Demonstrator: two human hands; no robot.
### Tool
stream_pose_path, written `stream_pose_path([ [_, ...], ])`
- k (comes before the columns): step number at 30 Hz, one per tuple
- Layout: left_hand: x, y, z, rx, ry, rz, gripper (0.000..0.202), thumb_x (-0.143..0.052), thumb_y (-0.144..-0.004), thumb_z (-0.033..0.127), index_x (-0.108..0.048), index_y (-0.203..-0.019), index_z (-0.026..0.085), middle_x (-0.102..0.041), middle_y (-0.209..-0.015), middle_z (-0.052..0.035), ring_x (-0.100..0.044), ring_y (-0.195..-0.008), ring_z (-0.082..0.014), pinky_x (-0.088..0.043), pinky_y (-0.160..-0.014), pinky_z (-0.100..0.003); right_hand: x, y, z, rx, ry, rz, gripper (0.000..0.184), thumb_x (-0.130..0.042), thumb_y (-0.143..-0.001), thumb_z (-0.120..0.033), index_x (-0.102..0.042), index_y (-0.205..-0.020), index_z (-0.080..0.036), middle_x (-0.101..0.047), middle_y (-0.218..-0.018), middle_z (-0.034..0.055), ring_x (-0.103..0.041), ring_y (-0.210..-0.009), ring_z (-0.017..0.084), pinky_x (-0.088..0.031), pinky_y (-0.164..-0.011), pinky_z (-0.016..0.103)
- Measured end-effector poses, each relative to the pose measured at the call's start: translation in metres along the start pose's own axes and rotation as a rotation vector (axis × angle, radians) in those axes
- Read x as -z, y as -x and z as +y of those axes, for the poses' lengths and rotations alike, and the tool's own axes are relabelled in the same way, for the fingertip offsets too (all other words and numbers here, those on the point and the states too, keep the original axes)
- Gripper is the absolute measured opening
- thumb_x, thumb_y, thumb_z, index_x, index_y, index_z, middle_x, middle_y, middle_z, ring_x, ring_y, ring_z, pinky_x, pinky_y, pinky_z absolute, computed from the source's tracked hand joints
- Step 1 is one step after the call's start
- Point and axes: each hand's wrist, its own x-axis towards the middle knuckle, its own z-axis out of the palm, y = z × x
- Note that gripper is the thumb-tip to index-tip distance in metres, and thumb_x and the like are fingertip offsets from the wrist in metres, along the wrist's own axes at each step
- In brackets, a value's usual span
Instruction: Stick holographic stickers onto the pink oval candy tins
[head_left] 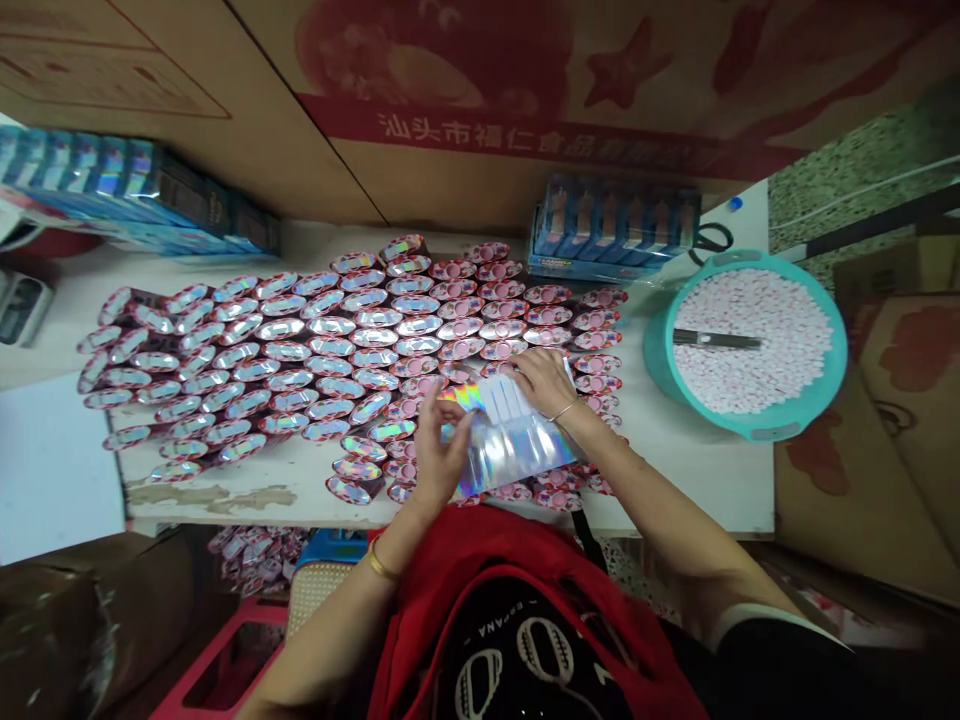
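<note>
A shiny silver holographic sheet (517,445) with pale strips along its upper part lies over the packs in front of me. At its left edge, my left hand (441,445) is closed, with thumb and curled fingers against the sheet. My right hand (544,383) grips the upper right edge, fingers bent over it; what lies under those fingertips is hidden. Around and beneath the sheet stand many small red-and-silver packs (373,318) in close rows. Those on the right show round pink tops (551,315), while those further left show plain silver tops.
A turquoise tub (656,345) full of small whitish pieces stands at the right, a dark brown bar (716,340) lying on them. Blue boxed packs (615,235) and black scissors handles (711,240) are at the back. Large cartons (465,190) wall off the table's far side.
</note>
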Motion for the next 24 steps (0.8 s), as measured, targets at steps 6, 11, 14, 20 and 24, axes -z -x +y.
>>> stream_pose_path([
  [6,0.017,-0.028,0.012,0.258,0.408,0.243,0.071,-0.076,-0.074,0.032,-0.042,-0.136,0.025,-0.056,-0.079,0.003,-0.054,-0.068,-0.0084,-0.044,-0.067,-0.021,-0.006,0.011,-0.054,-0.084,-0.439,0.115,0.043,-0.046,-0.092,-0.058,-0.063,-0.103,-0.021,-0.066,-0.105,0.0081,-0.056,-0.103,0.023,-0.038,-0.094,0.038],
  [11,0.032,-0.037,-0.003,0.36,0.451,0.261,0.069,-0.079,-0.069,0.031,-0.047,-0.13,0.024,-0.057,-0.077,0.0043,-0.055,-0.065,-0.0077,-0.045,-0.067,-0.022,-0.033,-0.006,-0.089,-0.258,-0.842,0.095,0.036,-0.053,-0.087,-0.056,-0.053,-0.075,-0.022,-0.056,-0.073,0.0,-0.052,-0.071,0.016,-0.043,-0.071,0.03],
  [14,0.042,-0.043,-0.016,0.349,0.393,0.297,0.07,-0.078,-0.068,0.03,-0.046,-0.13,0.022,-0.057,-0.076,0.0042,-0.053,-0.062,-0.0078,-0.044,-0.064,-0.022,-0.042,-0.019,-0.096,-0.271,-0.823,0.124,0.029,-0.05,-0.089,-0.046,-0.049,-0.072,-0.022,-0.051,-0.068,-0.0018,-0.048,-0.066,0.015,-0.04,-0.068,0.029],
  [20,0.058,-0.066,-0.053,0.173,-0.034,0.335,0.069,-0.069,-0.077,0.026,-0.039,-0.139,0.019,-0.058,-0.079,0.0021,-0.057,-0.072,-0.0113,-0.046,-0.075,-0.026,-0.056,-0.048,-0.109,-0.149,-0.211,0.178,0.02,-0.051,-0.092,-0.03,-0.058,-0.076,-0.021,-0.063,-0.083,0.0031,-0.052,-0.089,0.02,-0.031,-0.086,0.035],
  [24,0.063,-0.078,-0.072,0.141,-0.252,0.298,0.068,-0.062,-0.08,0.02,-0.035,-0.143,0.017,-0.06,-0.079,0.0015,-0.058,-0.076,-0.0129,-0.045,-0.083,-0.03,-0.074,-0.061,-0.108,-0.093,-0.036,0.153,0.021,-0.049,-0.095,-0.029,-0.059,-0.079,-0.02,-0.064,-0.086,0.0046,-0.05,-0.09,0.021,-0.028,-0.084,0.035],
])
